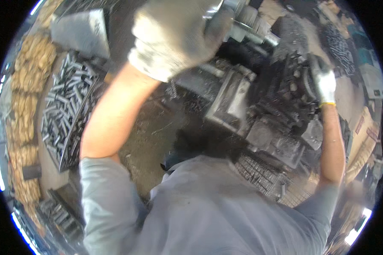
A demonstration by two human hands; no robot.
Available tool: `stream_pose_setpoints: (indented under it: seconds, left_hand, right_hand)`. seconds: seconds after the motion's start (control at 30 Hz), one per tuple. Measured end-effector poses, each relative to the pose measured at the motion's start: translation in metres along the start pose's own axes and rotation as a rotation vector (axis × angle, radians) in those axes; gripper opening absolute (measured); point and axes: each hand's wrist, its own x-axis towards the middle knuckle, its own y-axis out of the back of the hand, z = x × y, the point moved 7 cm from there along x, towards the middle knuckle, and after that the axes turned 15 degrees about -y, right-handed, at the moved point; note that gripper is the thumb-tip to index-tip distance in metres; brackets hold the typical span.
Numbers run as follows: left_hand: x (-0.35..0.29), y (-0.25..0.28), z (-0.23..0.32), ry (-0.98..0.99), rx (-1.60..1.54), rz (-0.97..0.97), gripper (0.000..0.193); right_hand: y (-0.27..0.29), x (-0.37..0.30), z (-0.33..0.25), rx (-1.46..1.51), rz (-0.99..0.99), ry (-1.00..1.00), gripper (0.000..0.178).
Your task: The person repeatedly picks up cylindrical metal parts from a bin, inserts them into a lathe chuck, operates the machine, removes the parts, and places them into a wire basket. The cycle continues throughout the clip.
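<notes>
My left hand (174,38), in a pale, soiled work glove, is raised at the top and blurred. Its darkened thumb side curls against a shiny metal piece at the upper edge; what lies in the grip is hidden. Just right of it are bright cylindrical metal parts (249,21) of a machine. Farther right, my right hand (324,80), in a white glove with a yellow cuff and dark fingers, rests closed at a dark curved handle (308,83). Below and between the hands spreads the greasy, dark machine (281,102), strewn with metal chips.
A bin (70,102) of short metal rods stands at left, under a grey sheet-metal piece (83,34). Stacked tan sacks (23,117) line the far left. A wire basket (259,174) sits near my body. Cardboard (364,136) lies at right.
</notes>
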Motion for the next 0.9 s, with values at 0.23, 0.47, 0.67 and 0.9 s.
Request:
stream_pose_setpoints:
  seconds: [0.23,0.47,0.67,0.9]
  left_hand:
    - [-0.221,0.077,0.039,0.486,0.106,-0.112,0.030]
    - [-0.687,0.200,0.384,1.905,0.231,-1.020,0.036]
    - [-0.726,0.231,0.770,2.802,-0.168,-0.569,0.034]
    - [-0.621,0.293,0.727,2.582,0.039,-0.701,0.037]
  right_hand:
    - [-0.005,0.031,0.015,0.132,0.003,-0.051,0.051]
    - [-0.033,0.092,0.082,-0.153,0.061,0.152,0.053]
    - [-0.065,0.158,0.131,-0.382,-0.034,0.428,0.046]
    - [0.054,0.002,-0.127,-0.049,0.477,0.476,0.034]
